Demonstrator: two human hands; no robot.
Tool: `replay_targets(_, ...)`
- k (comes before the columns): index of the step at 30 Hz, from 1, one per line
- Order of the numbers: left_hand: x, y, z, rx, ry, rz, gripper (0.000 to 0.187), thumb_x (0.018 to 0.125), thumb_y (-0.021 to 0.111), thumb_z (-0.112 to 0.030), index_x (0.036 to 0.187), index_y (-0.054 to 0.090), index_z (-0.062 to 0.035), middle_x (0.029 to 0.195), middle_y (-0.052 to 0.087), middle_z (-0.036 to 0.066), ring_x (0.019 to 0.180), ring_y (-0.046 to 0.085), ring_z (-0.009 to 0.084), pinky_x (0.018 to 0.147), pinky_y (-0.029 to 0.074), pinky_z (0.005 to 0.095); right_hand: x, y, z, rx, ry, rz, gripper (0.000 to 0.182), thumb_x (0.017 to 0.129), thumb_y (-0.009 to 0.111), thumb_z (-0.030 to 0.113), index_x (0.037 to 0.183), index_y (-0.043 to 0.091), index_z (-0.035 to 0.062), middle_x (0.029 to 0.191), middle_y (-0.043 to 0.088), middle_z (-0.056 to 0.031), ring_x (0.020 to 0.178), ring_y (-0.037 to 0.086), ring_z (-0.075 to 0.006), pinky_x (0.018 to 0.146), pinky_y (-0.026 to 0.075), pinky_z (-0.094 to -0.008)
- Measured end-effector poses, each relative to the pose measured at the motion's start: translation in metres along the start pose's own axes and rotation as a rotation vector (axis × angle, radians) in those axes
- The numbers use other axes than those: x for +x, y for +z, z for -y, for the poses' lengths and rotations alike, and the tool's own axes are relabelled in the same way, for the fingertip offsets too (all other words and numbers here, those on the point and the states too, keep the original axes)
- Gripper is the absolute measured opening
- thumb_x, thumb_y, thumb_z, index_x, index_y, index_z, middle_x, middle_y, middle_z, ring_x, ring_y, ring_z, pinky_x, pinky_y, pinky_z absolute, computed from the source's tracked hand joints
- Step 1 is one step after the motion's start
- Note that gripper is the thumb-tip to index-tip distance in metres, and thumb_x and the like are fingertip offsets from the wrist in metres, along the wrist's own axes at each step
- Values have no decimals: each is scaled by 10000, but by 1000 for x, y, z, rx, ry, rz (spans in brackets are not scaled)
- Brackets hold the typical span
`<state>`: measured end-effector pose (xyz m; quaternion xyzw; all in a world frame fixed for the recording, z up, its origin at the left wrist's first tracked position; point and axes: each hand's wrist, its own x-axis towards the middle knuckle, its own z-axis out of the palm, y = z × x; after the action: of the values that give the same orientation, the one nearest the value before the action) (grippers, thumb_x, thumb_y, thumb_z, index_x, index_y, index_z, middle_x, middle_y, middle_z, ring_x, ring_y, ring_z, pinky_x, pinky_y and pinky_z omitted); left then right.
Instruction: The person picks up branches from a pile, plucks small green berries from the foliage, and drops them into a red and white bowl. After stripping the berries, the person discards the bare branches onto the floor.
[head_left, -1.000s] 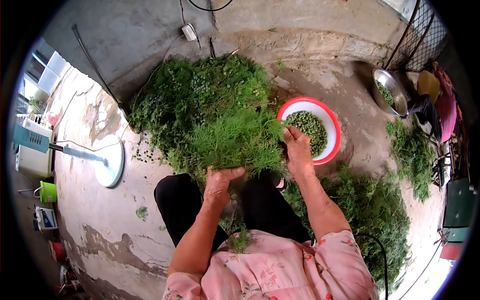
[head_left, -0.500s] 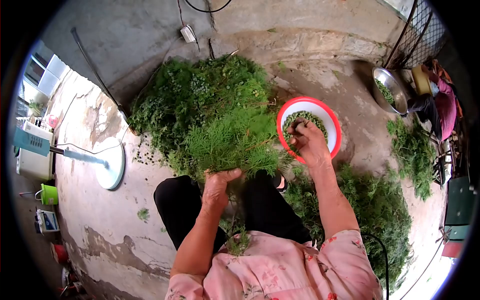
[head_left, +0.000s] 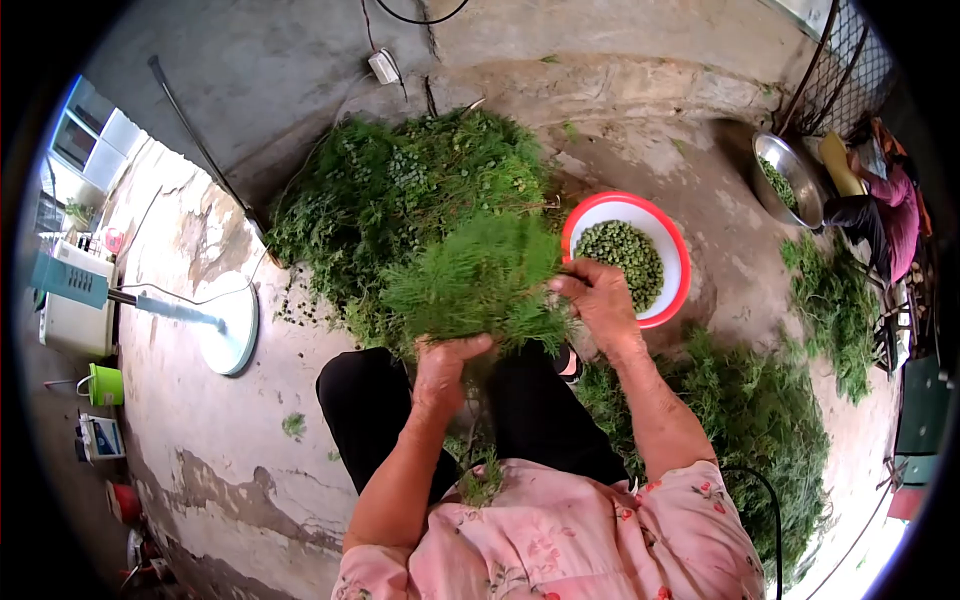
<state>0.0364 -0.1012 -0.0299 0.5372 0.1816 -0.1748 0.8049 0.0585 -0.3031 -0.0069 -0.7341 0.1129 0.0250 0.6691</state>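
My left hand [head_left: 440,378] is closed around the lower end of a feathery green conifer branch [head_left: 480,285], which fans out above my knees and looks blurred. At the right edge of that branch, my right hand [head_left: 603,308] has its thumb and forefinger pinched together. Whatever is between those fingertips is too small to make out. Just beyond the right hand stands a white basin with a red rim [head_left: 683,262]. Many small round green cones [head_left: 620,258] lie in it.
A big heap of cut branches [head_left: 350,190] lies against the wall. More greenery [head_left: 750,430] spreads at my right. A fan with a round base [head_left: 232,330] stands left. Another person [head_left: 895,215] sits far right beside a metal basin [head_left: 785,180].
My right hand has moved from over the basin left and down to the branch's edge, and its fingers have come together. The branch in my left hand has shifted slightly.
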Motion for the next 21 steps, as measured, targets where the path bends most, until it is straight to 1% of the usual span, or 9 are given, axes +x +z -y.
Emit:
replay_targets(1,1,0,3,6,68,32,167,708,663,-54,853,636,24,768,631,95,674,584,201,623,475,301,2,-2,-5,77,3,-12,81,784,632,46,852,626,3,682,566,20,528,421,-37,458,376,-209)
replay_targets(4,1,2,5,20,117,51,183,701,660,-29,871,616,22,775,632,102,696,596,204,616,490,314,11,-6,-22,-145,-190,-309,92,787,619,35,873,631,5,683,573,10,534,437,-45,475,385,-210)
replay_targets(5,0,2,2,4,73,15,190,693,652,-9,877,615,21,784,634,102,694,598,209,629,490,319,21,-15,-29,-61,-344,-416,121,797,593,26,913,621,2,664,565,4,539,452,-52,476,385,-205)
replay_targets(8,-2,-5,-5,-64,-50,-48,211,679,644,14,887,609,21,793,635,102,679,596,219,643,492,327,32,-56,-28,188,-45,-424,173,793,569,10,962,601,-4,678,563,-7,550,470,-62,490,394,-204)
replay_targets(11,5,-31,-11,-189,-168,-27,250,649,667,-34,881,604,34,776,625,106,653,581,226,626,494,330,55,-96,-75,193,37,-384,197,757,549,31,940,594,-24,785,609,-35,710,570,-154,668,458,-258)
replay_targets(14,-3,-48,-30,-411,-149,57,283,621,675,-60,880,605,31,785,628,117,652,585,240,606,498,350,85,-129,-122,79,-78,-501,290,735,540,62,1006,590,-28,841,629,-71,735,580,-190,693,463,-289)
replay_targets(16,-6,-62,-36,-451,-37,137,298,631,645,-90,897,604,38,832,635,131,680,595,258,625,499,367,106,-152,-158,-284,-214,-670,349,728,537,76,1057,575,-33,886,639,-125,798,597,-234,735,455,-318)
replay_targets(18,-7,-83,-38,-462,61,240,349,651,624,-97,961,600,62,894,642,139,759,609,266,718,498,361,99,-151,-141,-458,-163,-727,341,733,528,76,1053,575,-32,905,633,-153,857,598,-240,765,446,-324)
replay_targets(21,-4,-106,-35,-518,54,206,282,668,598,-122,888,582,53,743,597,109,609,559,204,580,479,295,77,-127,-100,-449,-204,-674,314,745,522,71,1036,582,-31,886,632,-166,860,604,-245,770,446,-334)
